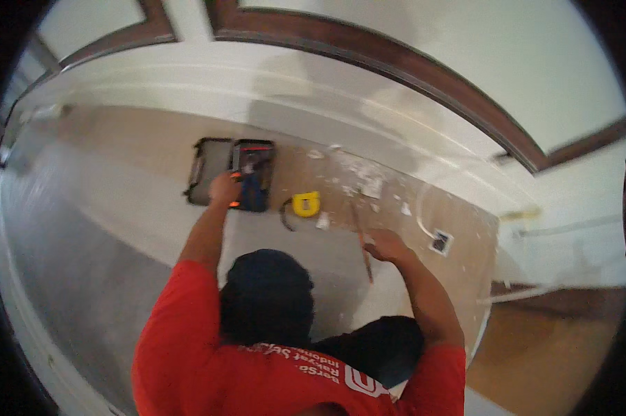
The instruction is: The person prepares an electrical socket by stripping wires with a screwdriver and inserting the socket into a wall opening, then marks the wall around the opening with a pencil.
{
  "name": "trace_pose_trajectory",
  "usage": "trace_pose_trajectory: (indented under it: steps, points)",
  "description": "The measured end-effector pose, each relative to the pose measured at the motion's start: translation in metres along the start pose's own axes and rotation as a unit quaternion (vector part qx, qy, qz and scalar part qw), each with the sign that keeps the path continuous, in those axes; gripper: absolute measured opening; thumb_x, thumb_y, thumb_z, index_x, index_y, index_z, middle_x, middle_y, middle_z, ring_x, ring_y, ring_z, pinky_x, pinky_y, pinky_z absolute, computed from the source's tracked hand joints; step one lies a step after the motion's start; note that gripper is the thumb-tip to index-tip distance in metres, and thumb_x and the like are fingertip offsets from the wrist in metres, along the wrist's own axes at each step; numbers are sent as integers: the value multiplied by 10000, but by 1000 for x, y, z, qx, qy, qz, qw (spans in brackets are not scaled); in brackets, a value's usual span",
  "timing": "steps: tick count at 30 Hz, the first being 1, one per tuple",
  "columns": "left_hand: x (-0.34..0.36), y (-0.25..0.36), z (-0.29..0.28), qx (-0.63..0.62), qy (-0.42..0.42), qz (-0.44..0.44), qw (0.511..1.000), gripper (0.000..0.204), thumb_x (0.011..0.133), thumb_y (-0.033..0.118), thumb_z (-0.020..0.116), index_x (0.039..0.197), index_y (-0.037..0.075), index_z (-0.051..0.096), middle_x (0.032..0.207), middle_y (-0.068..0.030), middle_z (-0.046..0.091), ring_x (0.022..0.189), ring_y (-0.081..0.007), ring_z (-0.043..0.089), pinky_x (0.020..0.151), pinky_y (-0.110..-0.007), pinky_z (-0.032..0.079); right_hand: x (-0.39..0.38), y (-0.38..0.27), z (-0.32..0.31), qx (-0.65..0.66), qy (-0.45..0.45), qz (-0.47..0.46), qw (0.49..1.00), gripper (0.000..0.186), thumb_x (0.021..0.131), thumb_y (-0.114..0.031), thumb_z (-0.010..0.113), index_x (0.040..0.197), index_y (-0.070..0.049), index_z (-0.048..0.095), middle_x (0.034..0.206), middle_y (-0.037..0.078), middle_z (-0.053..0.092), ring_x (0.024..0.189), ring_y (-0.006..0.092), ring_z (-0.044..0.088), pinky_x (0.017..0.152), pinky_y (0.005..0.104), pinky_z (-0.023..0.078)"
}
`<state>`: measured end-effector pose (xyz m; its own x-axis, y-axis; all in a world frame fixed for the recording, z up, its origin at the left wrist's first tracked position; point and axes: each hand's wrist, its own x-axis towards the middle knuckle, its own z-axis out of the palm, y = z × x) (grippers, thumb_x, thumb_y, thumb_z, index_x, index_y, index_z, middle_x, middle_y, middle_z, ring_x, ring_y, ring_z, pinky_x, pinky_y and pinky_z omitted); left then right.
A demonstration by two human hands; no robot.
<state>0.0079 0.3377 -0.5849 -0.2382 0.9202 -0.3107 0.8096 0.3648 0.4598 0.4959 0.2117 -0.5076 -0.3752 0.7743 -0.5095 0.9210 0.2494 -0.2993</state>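
Observation:
My left hand (224, 187) reaches into an open black tool case (254, 197), its fingers closed on a small orange-and-black item (235, 179) that is blurred. Red and dark tools lie in the case's right half, beside the grey inner lid. My right hand (383, 243) grips a long, thin brownish stick (356, 223), which points away from me across the tan board (129, 135). Between my hands lies a yellow tape measure (306, 204), with a dark curved strap or cord next to it.
White scraps (370, 187) are scattered along the board's back. At right are a square fitting (441, 242) with a white cable (424, 218) and a brown lower surface (534, 347). Behind stands a white wall (327, 104) with dark wooden frames (368, 59). Grey surface (84, 222) stretches leftward.

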Motion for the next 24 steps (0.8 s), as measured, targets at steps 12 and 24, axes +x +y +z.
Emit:
trace_pose_trajectory:
  steps: [12, 24]
  points:
    - [-31, -97, 43, -212, 49, -227, 949, 665, 835, 601, 663, 1116, 0, 698, 919, -176, 727, 816, -340, 706, 771, -458, 532, -4, -12, -7, 43, -89, 94, 991, 326, 839, -333, 618, 1091, -127, 637, 1005, 195, 688, 992, 395, 646, 853, 498, 486]
    - [-8, -192, 37, -700, 74, -307, 640, 694, 906, 557, 634, 1412, 130, 426, 1484, -124, 364, 1290, -250, 463, 1000, -401, 439, -3, -9, -4, 7, -7, 106, 994, 361, 861, -267, 606, 1155, -57, 611, 1153, 190, 664, 1091, 384, 621, 920, 486, 496]
